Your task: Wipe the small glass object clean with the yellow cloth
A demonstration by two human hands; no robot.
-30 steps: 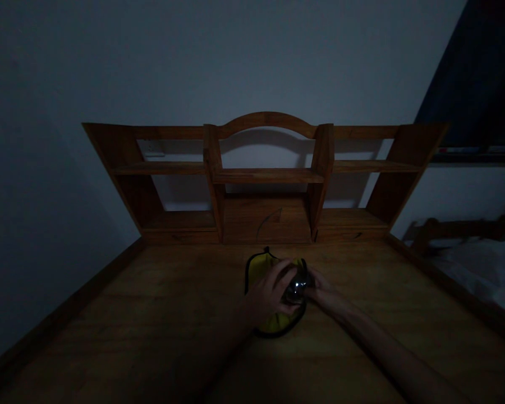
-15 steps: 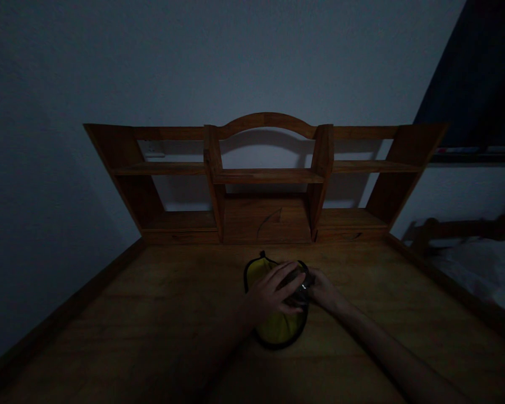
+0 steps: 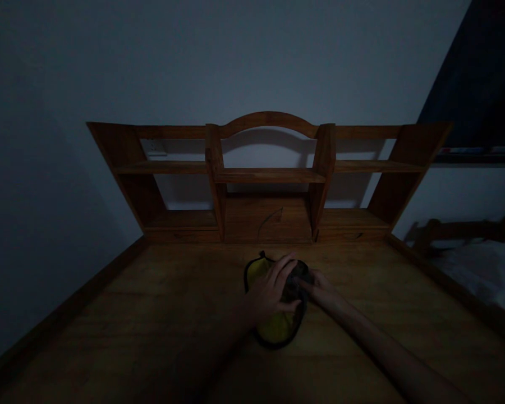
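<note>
A yellow, black-edged pouch or case lies on the wooden desk, its upper part covered by my hands. Over it is a small dark object with a slight shine; dim light and my fingers hide its kind. My left hand curls around the object's left side, thumb below and fingers above. From the right, my right hand grips the same object, with its thumb laid across it.
A wooden desk hutch with shelves and small drawers stands along the desk's back edge. Raised wooden edges border the desk on both sides. To the right, whitish fabric lies beside a wooden rail.
My right thumb has moved left across the dark object, and its shiny highlight has faded. My left fingers have lifted and spread slightly. The yellow pouch has stayed in place.
</note>
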